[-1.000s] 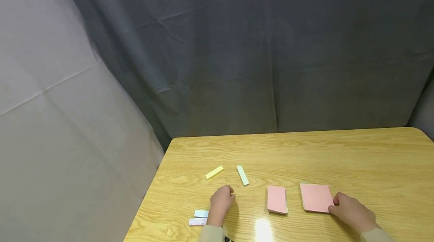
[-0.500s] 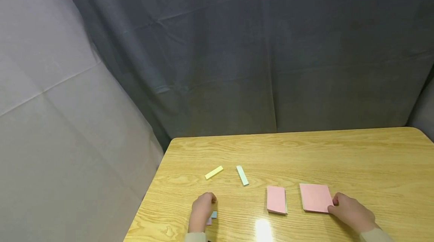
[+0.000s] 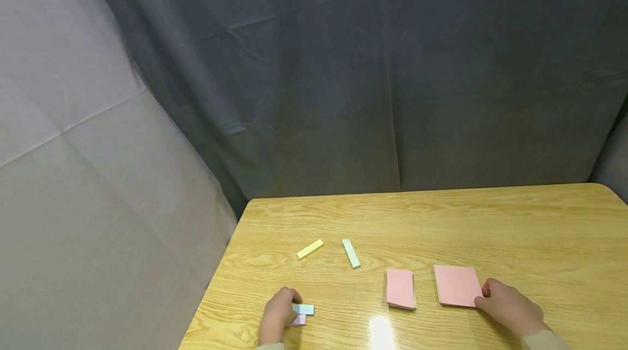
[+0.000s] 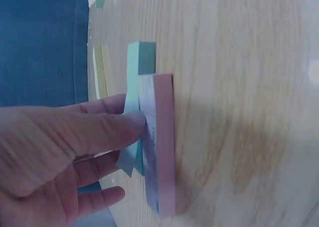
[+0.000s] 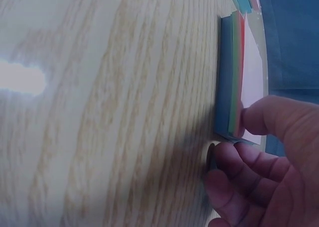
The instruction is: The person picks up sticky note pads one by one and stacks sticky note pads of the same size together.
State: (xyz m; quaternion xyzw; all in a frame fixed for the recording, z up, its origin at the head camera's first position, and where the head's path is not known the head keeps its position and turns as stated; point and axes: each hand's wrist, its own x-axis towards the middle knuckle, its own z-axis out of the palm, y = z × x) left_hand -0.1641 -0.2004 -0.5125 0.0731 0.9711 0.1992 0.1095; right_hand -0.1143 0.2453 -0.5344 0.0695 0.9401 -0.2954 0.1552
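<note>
My left hand (image 3: pixel 278 311) is at the left front of the table, pinching a narrow light-blue sticky note pad (image 4: pixel 133 72) between thumb and fingers. Right alongside it lies a lilac strip pad (image 4: pixel 165 147) with a pink side, the thumb tip at the line where the two meet. A bottom leaf of the blue pad sticks out askew. To the right, my right hand (image 3: pixel 510 306) holds a large square sticky note pad (image 3: pixel 458 285) at its near right corner. This one has a pink top and blue, green and red layers (image 5: pixel 233 77) along its side.
Between the hands lies a smaller pink-topped pad (image 3: pixel 399 288). Farther back are a yellow strip pad (image 3: pixel 310 249) and a pale green strip pad (image 3: pixel 350 253). The wooden table (image 3: pixel 490 219) ends at a dark curtain (image 3: pixel 314 94), with a light cloth (image 3: pixel 108 203) on the left.
My left hand has moved left and toward me, off the spot below the yellow pad, and now grips the blue strip pad, which sits farther right with the lilac one. The right hand stays put.
</note>
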